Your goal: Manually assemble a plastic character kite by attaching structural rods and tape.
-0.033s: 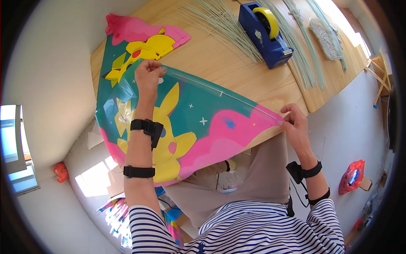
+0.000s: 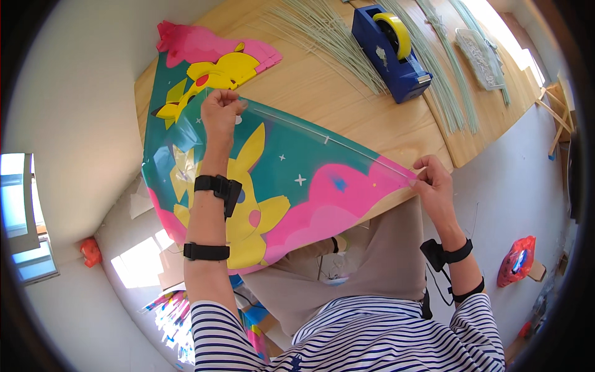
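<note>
A large printed kite sheet [image 2: 282, 186] in teal and pink, with a yellow cartoon figure, lies over the table's near edge and my lap. A thin pale rod [image 2: 291, 126] runs along its far slanted edge, with a small crosspiece partway. My left hand [image 2: 221, 111] is closed at the upper end of that edge, thumb and fingers pinched together. At the pointed right corner, my right hand [image 2: 432, 180] pinches the sheet's tip by the rod's end. My fingertips hide both pinched spots. The sheet looks stretched between my hands.
Beyond the sheet, a blue tape dispenser [image 2: 387, 62] with a yellow roll stands on the wooden table [image 2: 347, 118]. Thin pale rods [image 2: 328, 37] lie in bundles around it, near a clear plastic box [image 2: 479, 59]. More printed sheets [image 2: 217, 49] sit at the far left.
The whole view has shifted very slightly. Both hands keep their places on the sheet.
</note>
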Motion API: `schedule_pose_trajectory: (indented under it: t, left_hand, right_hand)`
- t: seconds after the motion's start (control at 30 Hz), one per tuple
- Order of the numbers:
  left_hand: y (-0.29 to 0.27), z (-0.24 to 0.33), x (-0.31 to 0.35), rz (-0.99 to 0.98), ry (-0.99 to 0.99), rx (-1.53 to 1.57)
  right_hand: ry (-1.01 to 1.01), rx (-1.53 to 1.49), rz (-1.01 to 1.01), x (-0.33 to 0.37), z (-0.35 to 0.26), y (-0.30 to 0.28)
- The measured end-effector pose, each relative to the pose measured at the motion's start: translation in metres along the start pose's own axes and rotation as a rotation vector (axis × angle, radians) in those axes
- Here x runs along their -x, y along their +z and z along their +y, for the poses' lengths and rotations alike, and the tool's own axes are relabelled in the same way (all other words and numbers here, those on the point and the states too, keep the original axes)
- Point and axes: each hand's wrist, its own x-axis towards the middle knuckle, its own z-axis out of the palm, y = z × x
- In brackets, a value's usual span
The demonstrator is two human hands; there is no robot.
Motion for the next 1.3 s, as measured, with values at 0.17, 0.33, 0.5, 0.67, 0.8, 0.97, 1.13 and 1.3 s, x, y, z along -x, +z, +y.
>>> schedule_pose_trajectory:
  t: [0.17, 0.33, 0.5, 0.67, 0.8, 0.97, 1.13, 1.3]
  left_hand:
    - [0.008, -0.001, -0.005, 0.044, -0.049, -0.136]
    - [0.011, -0.013, -0.006, 0.047, -0.057, -0.137]
    - [0.011, -0.021, -0.009, 0.059, -0.052, -0.13]
    - [0.013, -0.023, -0.009, 0.044, -0.019, -0.184]
    - [0.011, -0.023, -0.009, 0.037, -0.029, -0.176]
    - [0.015, -0.023, -0.01, 0.049, -0.039, -0.143]
    - [0.011, -0.03, -0.011, 0.053, -0.017, -0.195]
    - [0.015, -0.031, -0.011, 0.041, -0.005, -0.207]
  right_hand:
    - [-0.004, -0.05, -0.007, 0.0, 0.003, 0.003]
    - [-0.008, -0.051, 0.002, -0.001, 0.007, 0.007]
    - [0.006, -0.065, -0.004, 0.0, 0.009, 0.007]
    - [0.012, -0.047, -0.004, 0.0, 0.002, 0.006]
    - [0.012, -0.057, -0.019, -0.002, 0.0, 0.005]
    - [0.02, -0.069, -0.027, -0.003, 0.003, 0.005]
    - [0.021, -0.041, -0.037, -0.005, 0.002, 0.005]
    - [0.049, -0.042, -0.038, -0.006, 0.001, 0.002]
